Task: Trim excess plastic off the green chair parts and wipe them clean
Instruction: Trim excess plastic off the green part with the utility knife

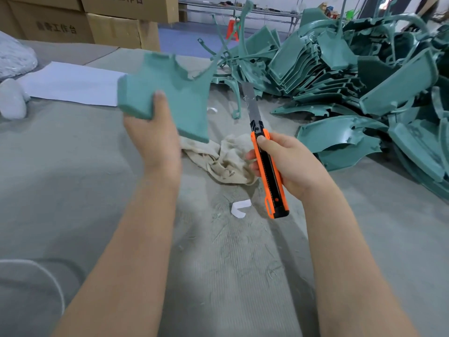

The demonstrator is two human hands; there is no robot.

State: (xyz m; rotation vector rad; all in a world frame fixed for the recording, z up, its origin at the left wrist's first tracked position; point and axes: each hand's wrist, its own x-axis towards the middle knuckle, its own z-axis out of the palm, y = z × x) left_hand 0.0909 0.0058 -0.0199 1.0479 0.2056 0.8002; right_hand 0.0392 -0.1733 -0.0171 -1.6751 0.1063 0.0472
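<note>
Head view, single frame. Left hand (151, 139) holds a green chair part (178, 93) up above the grey table (73, 190). The thumb is pressed on the near face at the lower left corner and the remaining fingers are hidden behind the panel, so this reads as a pinch across the corner. Right hand (285, 161) grips an orange utility knife (268, 166), fingers curled round the handle and thumb on the slider. The blade is extended long and points up and away, just beside the part's right edge but not touching it.

A ragged flash edge shows at the part's upper right notch; judged as the trim target.

A beige cloth (226, 159) lies crumpled on the table below the part, between the hands. Pale shavings and a white scrap (239, 207) lie nearer the body. A large pile of green parts (364, 81) sits to the right, and cardboard boxes (85, 20) stand at the far left.

Step in hand (judgement): trimming, with the wipe not yet begun.

- Shorten the blade, since a long extension flexes and snaps.
- Brace the part against the table.
- Cut away from the left thumb with shallow passes along the edge.
</note>
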